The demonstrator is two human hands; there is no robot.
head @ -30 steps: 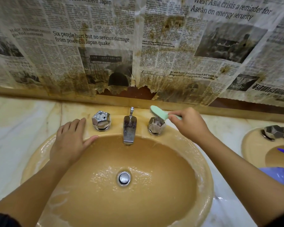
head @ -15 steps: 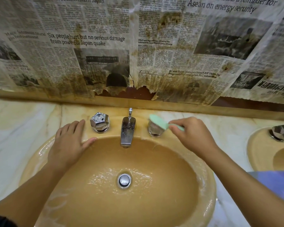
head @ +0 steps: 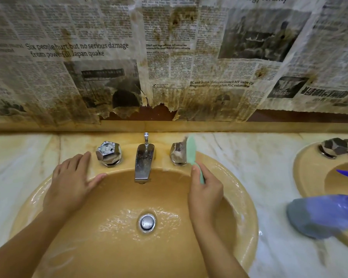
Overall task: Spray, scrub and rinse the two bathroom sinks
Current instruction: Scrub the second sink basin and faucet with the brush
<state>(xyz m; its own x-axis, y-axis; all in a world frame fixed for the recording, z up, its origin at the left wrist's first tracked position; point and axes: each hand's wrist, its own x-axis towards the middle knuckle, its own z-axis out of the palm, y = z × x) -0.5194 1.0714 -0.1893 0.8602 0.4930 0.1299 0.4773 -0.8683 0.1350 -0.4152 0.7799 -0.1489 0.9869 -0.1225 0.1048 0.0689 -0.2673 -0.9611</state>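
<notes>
Two hands work at the near sink (head: 247, 209), and everything here is placed from its spout (head: 143, 163). Right of the spout, the right hand (head: 206, 195) has its fingers curled round the handle of a green brush (head: 191, 152). The brush's long axis runs almost straight away from the person, head up and handle down, with the bristle head against the right tap (head: 177, 153) on its right side. That tap lies just beyond the hand's fingertips, up and slightly left, so a scrubbing stroke would probably run along that line, and the right hand is plainly the nearer one. Left of the spout, the left hand (head: 70, 181) lies flat with straight fingers on the rim, beside the left tap (head: 108, 153), holding nothing. Foamy water sits round the drain (head: 147, 222) below the spout. Far right of the spout, the second sink (head: 305, 171) shows only in part.
</notes>
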